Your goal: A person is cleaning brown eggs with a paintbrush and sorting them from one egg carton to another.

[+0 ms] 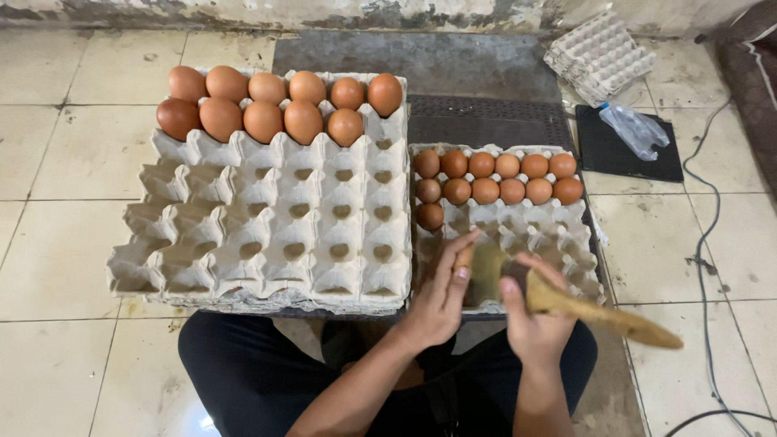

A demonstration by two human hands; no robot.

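My left hand (443, 293) holds a brown egg (464, 257) between thumb and fingers, just above the near edge of the right egg tray (566, 235). My right hand (534, 311) grips a wooden-handled brush (603, 317), whose blurred bristle end touches the egg. The right tray holds two rows of brown eggs (495, 178) at its far side plus one more in the third row. To the left, a larger stack of grey pulp trays (267, 235) carries brown eggs (279, 105) in its two far rows.
I sit on a tiled floor with my dark-trousered legs (243, 372) under the trays. A stack of unused egg trays (599, 55) lies at the far right, beside a black mat (603, 154) with a clear plastic bag (635, 129). A cable (702, 235) runs along the right.
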